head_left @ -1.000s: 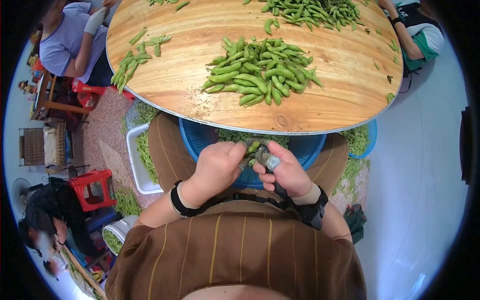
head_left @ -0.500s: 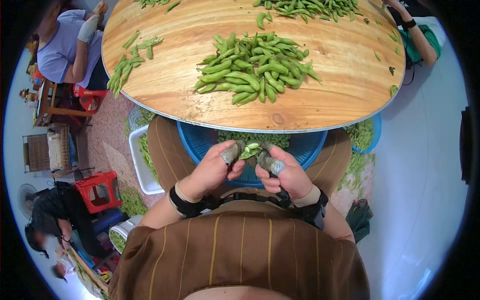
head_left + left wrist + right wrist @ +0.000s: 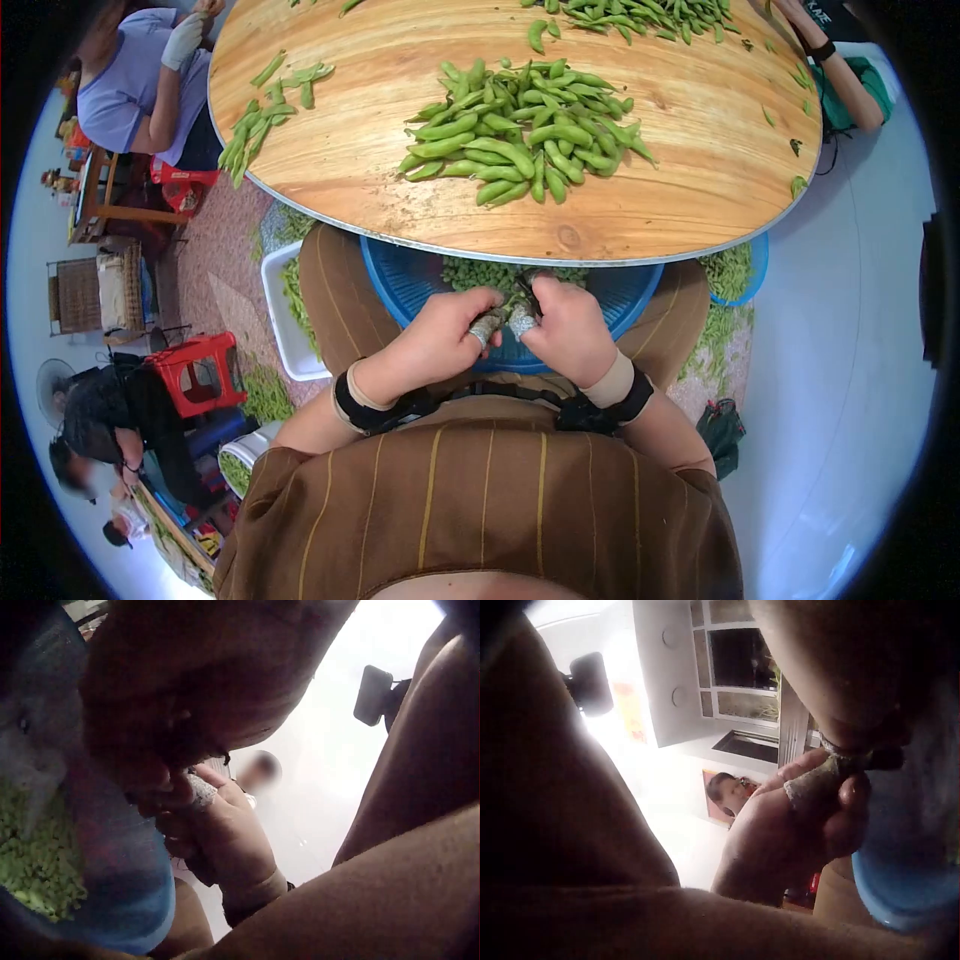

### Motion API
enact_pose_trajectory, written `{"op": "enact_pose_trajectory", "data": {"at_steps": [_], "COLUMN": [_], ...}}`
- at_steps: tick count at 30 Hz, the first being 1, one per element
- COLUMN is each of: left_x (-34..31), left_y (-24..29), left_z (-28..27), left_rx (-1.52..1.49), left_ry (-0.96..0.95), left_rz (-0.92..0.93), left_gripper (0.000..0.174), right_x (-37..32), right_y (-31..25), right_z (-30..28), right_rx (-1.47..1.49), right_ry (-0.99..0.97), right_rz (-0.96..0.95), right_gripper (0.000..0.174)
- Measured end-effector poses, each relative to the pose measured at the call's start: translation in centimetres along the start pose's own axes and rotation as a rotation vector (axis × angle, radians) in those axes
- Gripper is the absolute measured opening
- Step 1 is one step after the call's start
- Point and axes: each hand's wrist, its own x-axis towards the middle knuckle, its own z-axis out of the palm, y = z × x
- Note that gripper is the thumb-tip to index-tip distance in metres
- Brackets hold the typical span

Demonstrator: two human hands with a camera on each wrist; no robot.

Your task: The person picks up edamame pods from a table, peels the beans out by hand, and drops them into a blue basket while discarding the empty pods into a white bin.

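Pinching green pod (image 3: 514, 299) above blue basin (image 3: 393, 288), hands (image 3: 437, 330) (image 3: 570, 332) curled close together.

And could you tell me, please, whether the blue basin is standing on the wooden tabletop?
No, the blue basin sits between the person's legs, its far part hidden beneath the wooden tabletop's near edge.

At left we see a pinkish floor (image 3: 205, 245), a red stool (image 3: 185, 352) and a woven chair (image 3: 75, 298); at right, a pale wall (image 3: 820, 330). The right wrist view shows us a paned window (image 3: 742, 660).
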Motion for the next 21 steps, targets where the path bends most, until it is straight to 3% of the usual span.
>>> {"op": "enact_pose_trajectory", "data": {"at_steps": [3, 5, 8, 9, 10, 12, 16, 18, 21], "left_x": [0.2, -0.2, -0.7, -0.7, -0.7, -0.4, -0.1, 0.0, -0.8], "left_y": [-0.1, 0.1, -0.3, -0.4, -0.5, -0.6, -0.9, -0.6, 0.3], "left_z": [-0.3, -1.1, -1.3, -1.3, -1.2, -0.7, 0.3, 0.5, -0.2], "left_rx": [-0.008, -0.397, -0.468, -0.471, -0.403, -0.338, -0.067, 0.114, 0.057], "left_ry": [-0.036, -0.137, -0.088, -0.083, -0.023, 0.037, 0.034, 0.016, -0.021], "left_rz": [-0.059, -0.252, -0.243, -0.244, -0.206, -0.162, 0.015, 0.059, 0.043], "left_gripper": [0.017, 0.018, 0.019, 0.019, 0.020, 0.021, 0.030, 0.030, 0.031], "right_x": [0.1, 0.3, -0.1, -0.3, -0.5, -0.8, -0.7, -0.5, -0.8], "right_y": [0.5, 1.6, 2.9, 2.8, 2.3, 0.9, -0.4, -0.4, 0.2], "right_z": [0.3, 0.4, -0.1, -0.3, -0.4, -0.7, -0.5, -0.5, -0.7], "right_rx": [-0.066, 0.143, 0.232, 0.177, 0.177, -0.137, 0.016, -0.036, -0.166], "right_ry": [-0.020, 0.081, 0.082, 0.055, 0.051, 0.087, 0.114, -0.019, 0.019], "right_rz": [0.002, 0.125, 0.137, 0.121, 0.118, 0.031, -0.066, -0.008, 0.002], "right_gripper": [0.025, 0.022, 0.028, 0.023, 0.023, 0.022, 0.022, 0.024, 0.018]}}
